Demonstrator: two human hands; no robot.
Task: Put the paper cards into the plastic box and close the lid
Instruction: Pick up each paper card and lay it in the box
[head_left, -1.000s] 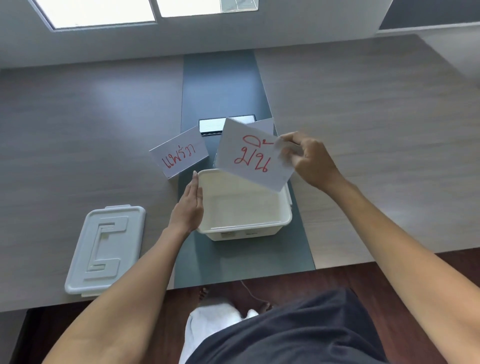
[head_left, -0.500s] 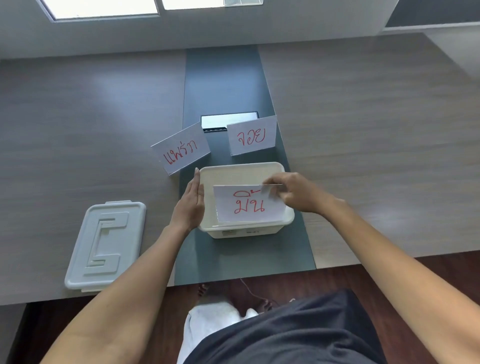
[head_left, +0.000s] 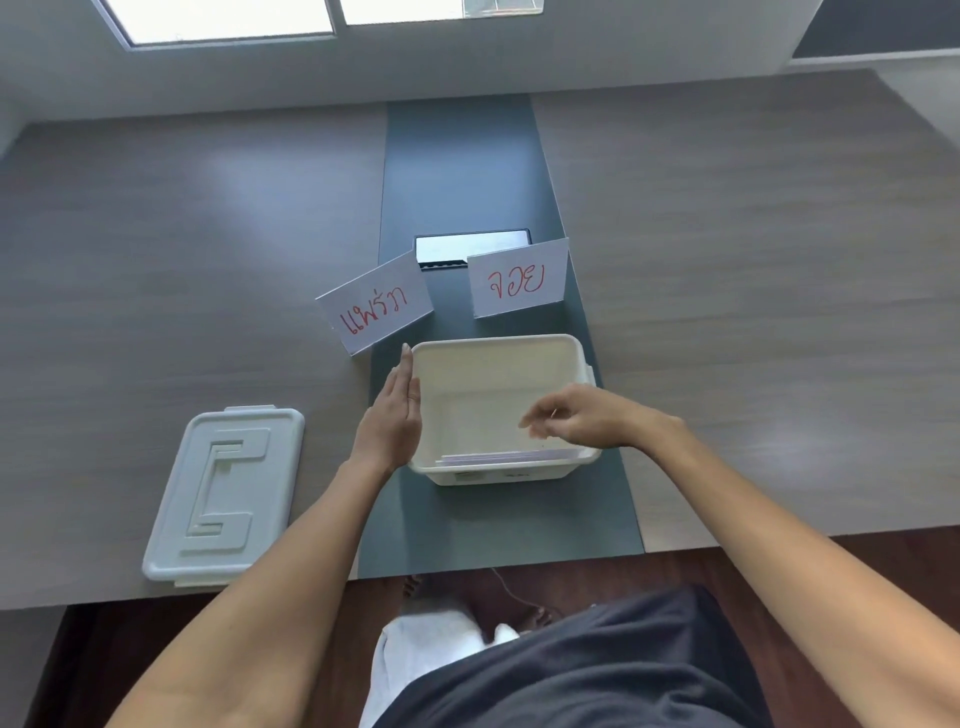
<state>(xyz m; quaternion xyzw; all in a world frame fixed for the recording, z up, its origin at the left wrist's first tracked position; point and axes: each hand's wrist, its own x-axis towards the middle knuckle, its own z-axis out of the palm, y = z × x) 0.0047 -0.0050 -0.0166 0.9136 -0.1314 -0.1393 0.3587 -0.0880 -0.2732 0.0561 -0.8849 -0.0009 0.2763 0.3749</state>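
Card (head_left: 498, 458) dropped in box (head_left: 571, 353), lid (head_left: 223, 493) aside

Office or meeting room, long wood-grain table (head_left: 727, 260), built-in cable hatch (head_left: 472, 248), dark centre strip (head_left: 462, 166)

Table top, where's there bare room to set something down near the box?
Free: the wood right of the box, and the stretch between the lid and the left hand. Crowded: behind the box, where two cards stand, and over it, where the right hand hovers.
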